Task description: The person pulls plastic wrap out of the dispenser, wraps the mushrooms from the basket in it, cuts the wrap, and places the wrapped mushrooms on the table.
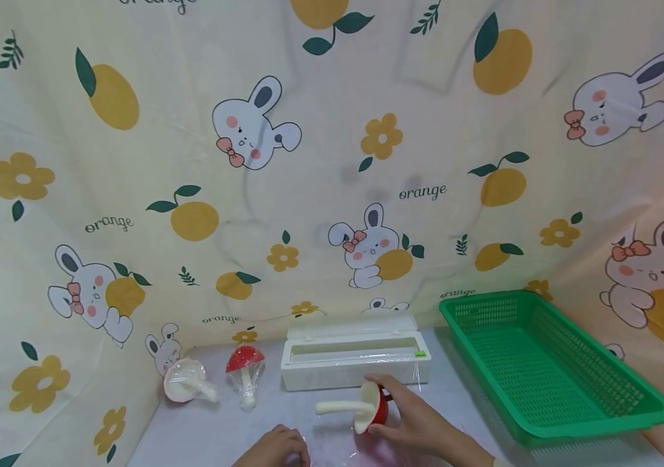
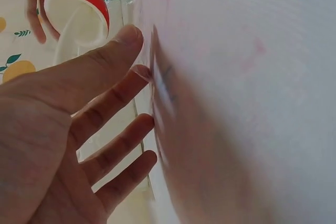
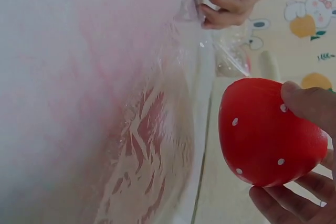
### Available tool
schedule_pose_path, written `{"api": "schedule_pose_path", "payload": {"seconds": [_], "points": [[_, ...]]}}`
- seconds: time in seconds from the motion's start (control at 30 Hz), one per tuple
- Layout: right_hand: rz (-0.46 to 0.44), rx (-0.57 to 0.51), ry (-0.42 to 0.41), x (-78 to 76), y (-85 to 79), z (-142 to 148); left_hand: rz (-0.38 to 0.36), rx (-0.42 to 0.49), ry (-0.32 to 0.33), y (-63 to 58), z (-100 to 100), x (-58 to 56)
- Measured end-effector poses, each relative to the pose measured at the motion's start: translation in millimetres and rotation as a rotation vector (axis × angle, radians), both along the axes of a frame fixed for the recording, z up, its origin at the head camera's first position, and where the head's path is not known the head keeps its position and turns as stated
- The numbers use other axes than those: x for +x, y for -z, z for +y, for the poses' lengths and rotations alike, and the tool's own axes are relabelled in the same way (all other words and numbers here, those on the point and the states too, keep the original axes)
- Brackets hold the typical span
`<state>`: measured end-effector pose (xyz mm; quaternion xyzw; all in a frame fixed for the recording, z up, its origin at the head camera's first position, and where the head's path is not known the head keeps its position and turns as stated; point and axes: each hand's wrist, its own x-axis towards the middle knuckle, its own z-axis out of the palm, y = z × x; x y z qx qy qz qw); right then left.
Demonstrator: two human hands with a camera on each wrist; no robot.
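Observation:
My right hand (image 1: 419, 418) grips a toy mushroom (image 1: 375, 412) by its red, white-dotted cap. The mushroom lies sideways in the air, its cream stem pointing left; the right wrist view shows thumb and fingers around the cap (image 3: 270, 132). Low in the head view, my left hand (image 1: 276, 447) is at the table with bent fingers. Its thumb and forefinger are at the edge of clear plastic wrap (image 3: 184, 11), which they seem to pinch. The wrap lies spread over the table, crinkled and partly reflective (image 3: 152, 145).
Behind the hands stands a white wrap dispenser box (image 1: 355, 376) with raised lid and a green slider. Two film-wrapped mushrooms, one (image 1: 244, 373) cap up and one (image 1: 186, 381) tipped over, lie left. A green basket (image 1: 589, 428) stands right. Patterned cloth (image 1: 320, 175) hangs behind.

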<state>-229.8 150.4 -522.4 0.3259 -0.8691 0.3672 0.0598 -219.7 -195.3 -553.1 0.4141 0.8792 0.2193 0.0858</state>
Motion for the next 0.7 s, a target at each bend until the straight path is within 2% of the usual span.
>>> {"api": "schedule_pose_path", "payload": {"seconds": [0.17,0.3,0.43,0.5,0.6,0.67,0.7], "points": [[0.003,0.020,-0.002,-5.7,5.3,-3.6,-0.012,0.010,0.010,-0.6,0.7,-1.8],[-0.009,0.023,-0.010,-8.1,12.6,-4.8,-0.069,0.030,-0.034,-0.3,2.3,0.1],[-0.063,0.038,-0.008,-9.4,17.0,-4.8,-0.193,0.129,-0.140,-6.5,4.9,3.6],[-0.091,0.043,-0.003,-9.9,17.1,-4.4,-0.215,0.188,-0.197,-11.8,6.7,4.7],[-0.134,0.051,0.007,-11.4,15.7,-3.8,-0.190,0.260,-0.278,-19.3,9.8,5.3],[-0.162,0.053,0.005,-12.5,14.6,-3.5,-0.127,0.295,-0.300,-22.8,12.5,4.5],[-0.175,0.053,0.003,-12.9,14.1,-3.4,-0.123,0.316,-0.322,-24.3,14.3,3.9]]}}
